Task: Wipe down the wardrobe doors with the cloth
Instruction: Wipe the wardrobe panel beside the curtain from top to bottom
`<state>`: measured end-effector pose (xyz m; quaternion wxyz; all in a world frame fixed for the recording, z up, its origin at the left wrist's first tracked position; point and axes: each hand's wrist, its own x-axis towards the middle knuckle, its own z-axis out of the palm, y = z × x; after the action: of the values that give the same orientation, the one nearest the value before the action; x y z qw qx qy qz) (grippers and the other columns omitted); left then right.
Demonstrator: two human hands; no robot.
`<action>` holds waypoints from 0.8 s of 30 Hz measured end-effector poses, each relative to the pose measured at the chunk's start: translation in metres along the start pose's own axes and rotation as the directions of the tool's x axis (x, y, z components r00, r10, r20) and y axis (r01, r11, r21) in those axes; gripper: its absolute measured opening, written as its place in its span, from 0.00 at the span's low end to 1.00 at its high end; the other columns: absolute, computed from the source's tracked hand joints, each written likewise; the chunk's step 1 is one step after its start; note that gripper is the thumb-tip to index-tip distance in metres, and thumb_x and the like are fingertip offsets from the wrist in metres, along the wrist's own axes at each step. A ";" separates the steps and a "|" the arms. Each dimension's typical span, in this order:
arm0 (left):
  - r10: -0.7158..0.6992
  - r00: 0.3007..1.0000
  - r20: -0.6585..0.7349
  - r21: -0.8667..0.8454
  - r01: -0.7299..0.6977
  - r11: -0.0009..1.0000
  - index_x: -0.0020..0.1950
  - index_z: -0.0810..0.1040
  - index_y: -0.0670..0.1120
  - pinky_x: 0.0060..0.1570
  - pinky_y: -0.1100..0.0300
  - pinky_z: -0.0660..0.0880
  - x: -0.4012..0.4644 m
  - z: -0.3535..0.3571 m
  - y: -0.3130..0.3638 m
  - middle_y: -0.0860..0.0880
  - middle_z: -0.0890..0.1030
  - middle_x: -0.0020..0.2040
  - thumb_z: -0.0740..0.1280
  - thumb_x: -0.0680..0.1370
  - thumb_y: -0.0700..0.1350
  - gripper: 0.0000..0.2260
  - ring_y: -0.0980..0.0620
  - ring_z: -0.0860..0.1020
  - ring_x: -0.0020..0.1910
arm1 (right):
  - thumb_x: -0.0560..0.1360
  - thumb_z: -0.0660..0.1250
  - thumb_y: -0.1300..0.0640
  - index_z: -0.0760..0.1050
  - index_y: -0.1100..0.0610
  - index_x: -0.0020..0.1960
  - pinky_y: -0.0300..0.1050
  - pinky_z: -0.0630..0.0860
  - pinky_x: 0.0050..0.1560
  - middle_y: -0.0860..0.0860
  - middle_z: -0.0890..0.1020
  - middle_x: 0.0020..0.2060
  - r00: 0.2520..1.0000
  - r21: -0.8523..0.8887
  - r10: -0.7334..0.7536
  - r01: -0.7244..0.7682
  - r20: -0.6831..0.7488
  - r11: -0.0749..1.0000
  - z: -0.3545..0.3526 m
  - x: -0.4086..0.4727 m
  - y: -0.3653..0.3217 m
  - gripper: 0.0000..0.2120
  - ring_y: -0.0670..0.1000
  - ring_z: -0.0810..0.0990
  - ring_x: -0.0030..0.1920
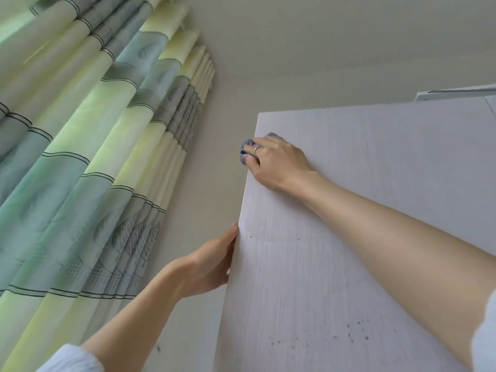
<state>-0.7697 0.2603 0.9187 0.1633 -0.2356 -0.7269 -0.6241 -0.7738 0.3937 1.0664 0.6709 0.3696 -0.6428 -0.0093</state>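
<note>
I look up at a white wood-grain wardrobe door (335,264), open towards me, with dark specks low on its face. My right hand (276,162) presses a small blue-grey cloth (245,151) against the door's left edge near the top corner; only bits of the cloth show around my fingers. My left hand (209,267) holds the same left edge lower down, thumb on the front face and fingers hidden behind the panel.
A green, yellow and grey striped curtain (94,157) hangs to the left. A pale wall (220,157) lies between the curtain and the door. The ceiling (349,44) is above. The wardrobe's top (456,93) shows at the upper right.
</note>
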 end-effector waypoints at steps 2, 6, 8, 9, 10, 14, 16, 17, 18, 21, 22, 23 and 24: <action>0.039 0.999 0.001 -0.050 -0.038 0.998 0.66 0.73 0.55 0.65 0.53 0.69 -0.002 0.007 -0.003 0.56 0.79 0.61 0.48 0.82 0.60 0.21 0.56 0.77 0.61 | 0.82 0.47 0.52 0.76 0.50 0.55 0.33 0.51 0.44 0.45 0.77 0.55 0.999 0.032 -0.039 0.040 -0.013 0.999 0.003 -0.015 -0.009 0.18 0.48 0.69 0.61; 0.080 0.995 -0.055 -0.209 -0.090 0.974 0.68 0.71 0.55 0.58 0.53 0.71 -0.004 0.007 -0.012 0.54 0.80 0.61 0.43 0.82 0.59 0.24 0.54 0.78 0.60 | 0.80 0.48 0.54 0.79 0.51 0.49 0.35 0.55 0.43 0.46 0.79 0.49 0.985 -0.015 -0.162 0.162 -0.056 0.987 0.013 -0.049 -0.022 0.20 0.49 0.74 0.56; 0.067 0.995 -0.067 -0.303 -0.084 0.949 0.73 0.65 0.60 0.62 0.50 0.69 -0.008 0.002 -0.017 0.54 0.77 0.65 0.42 0.81 0.63 0.24 0.51 0.75 0.64 | 0.75 0.49 0.53 0.80 0.51 0.44 0.37 0.62 0.45 0.46 0.80 0.43 0.972 -0.025 -0.230 0.229 -0.047 0.973 0.016 -0.070 -0.025 0.20 0.50 0.78 0.49; 0.052 0.995 -0.090 -0.337 -0.080 0.938 0.73 0.63 0.61 0.63 0.48 0.68 -0.009 0.000 -0.019 0.54 0.76 0.66 0.43 0.81 0.64 0.24 0.50 0.74 0.65 | 0.73 0.49 0.53 0.80 0.51 0.42 0.38 0.63 0.45 0.46 0.80 0.41 0.963 -0.026 -0.263 0.261 -0.062 0.965 0.019 -0.079 -0.027 0.19 0.50 0.79 0.46; 0.044 0.993 -0.111 -0.359 -0.081 0.930 0.73 0.63 0.60 0.62 0.47 0.69 -0.011 -0.001 -0.021 0.52 0.77 0.65 0.43 0.80 0.64 0.25 0.49 0.75 0.64 | 0.73 0.49 0.53 0.79 0.50 0.40 0.39 0.62 0.46 0.46 0.79 0.40 0.958 -0.013 -0.282 0.281 -0.057 0.960 0.020 -0.088 -0.028 0.19 0.49 0.79 0.45; 0.023 0.986 -0.163 -0.408 -0.088 0.909 0.70 0.70 0.52 0.56 0.49 0.71 -0.022 0.004 -0.029 0.46 0.78 0.64 0.44 0.81 0.62 0.27 0.45 0.76 0.59 | 0.73 0.52 0.54 0.80 0.51 0.41 0.39 0.69 0.49 0.47 0.80 0.41 0.915 0.098 -0.401 0.403 -0.038 0.910 0.021 -0.119 -0.038 0.17 0.51 0.80 0.46; 0.018 0.985 -0.169 -0.456 -0.094 0.885 0.72 0.69 0.52 0.54 0.49 0.71 -0.029 0.004 -0.033 0.45 0.75 0.67 0.44 0.81 0.62 0.27 0.46 0.78 0.57 | 0.74 0.57 0.55 0.82 0.51 0.43 0.42 0.74 0.49 0.47 0.82 0.44 0.873 0.127 -0.487 0.488 -0.041 0.864 0.025 -0.135 -0.041 0.14 0.51 0.81 0.48; 0.013 0.985 -0.174 -0.480 -0.097 0.872 0.73 0.67 0.53 0.51 0.50 0.72 -0.033 0.004 -0.034 0.45 0.74 0.69 0.44 0.81 0.62 0.26 0.47 0.79 0.55 | 0.74 0.59 0.55 0.82 0.51 0.43 0.42 0.75 0.49 0.47 0.82 0.44 0.849 0.154 -0.527 0.527 -0.044 0.836 0.026 -0.142 -0.042 0.13 0.51 0.81 0.49; 0.000 0.984 -0.176 -0.505 -0.090 0.859 0.73 0.67 0.54 0.50 0.51 0.71 -0.035 0.004 -0.034 0.46 0.74 0.68 0.44 0.81 0.62 0.26 0.47 0.80 0.53 | 0.74 0.59 0.55 0.83 0.50 0.43 0.42 0.76 0.49 0.46 0.83 0.45 0.828 0.179 -0.560 0.554 -0.022 0.813 0.024 -0.146 -0.042 0.13 0.50 0.81 0.50; -0.019 0.989 -0.149 -0.407 -0.043 0.913 0.67 0.72 0.50 0.52 0.52 0.71 -0.037 0.015 -0.035 0.46 0.79 0.61 0.44 0.81 0.61 0.26 0.47 0.79 0.55 | 0.73 0.65 0.60 0.81 0.50 0.48 0.45 0.79 0.42 0.46 0.81 0.51 0.806 0.169 -0.586 0.568 0.088 0.806 0.009 -0.138 -0.028 0.09 0.51 0.80 0.52; -0.028 0.987 -0.160 -0.340 -0.028 0.940 0.64 0.74 0.49 0.50 0.52 0.72 -0.037 0.021 -0.034 0.47 0.81 0.58 0.43 0.81 0.61 0.26 0.49 0.79 0.53 | 0.73 0.66 0.61 0.80 0.49 0.51 0.45 0.78 0.45 0.47 0.79 0.56 0.843 0.135 -0.529 0.515 0.100 0.847 0.001 -0.128 -0.020 0.11 0.51 0.77 0.56; -0.040 0.983 -0.182 -0.274 -0.011 0.962 0.62 0.75 0.50 0.48 0.53 0.72 -0.036 0.026 -0.035 0.48 0.82 0.55 0.43 0.82 0.60 0.26 0.50 0.80 0.52 | 0.75 0.66 0.61 0.79 0.48 0.55 0.45 0.76 0.50 0.47 0.76 0.61 0.902 0.089 -0.420 0.412 0.099 0.907 -0.005 -0.118 -0.010 0.12 0.51 0.74 0.61; -0.051 0.978 -0.204 -0.218 0.005 0.976 0.63 0.74 0.50 0.49 0.54 0.73 -0.035 0.030 -0.035 0.50 0.82 0.56 0.43 0.82 0.60 0.25 0.51 0.80 0.53 | 0.77 0.63 0.59 0.77 0.47 0.59 0.44 0.73 0.53 0.48 0.73 0.64 0.954 0.073 -0.289 0.284 0.081 0.956 -0.012 -0.109 -0.001 0.13 0.51 0.71 0.65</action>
<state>-0.7579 0.2813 0.8657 0.2033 -0.1750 -0.6366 -0.7230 -0.7813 0.4518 0.9741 0.6209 0.4782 -0.6124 -0.1039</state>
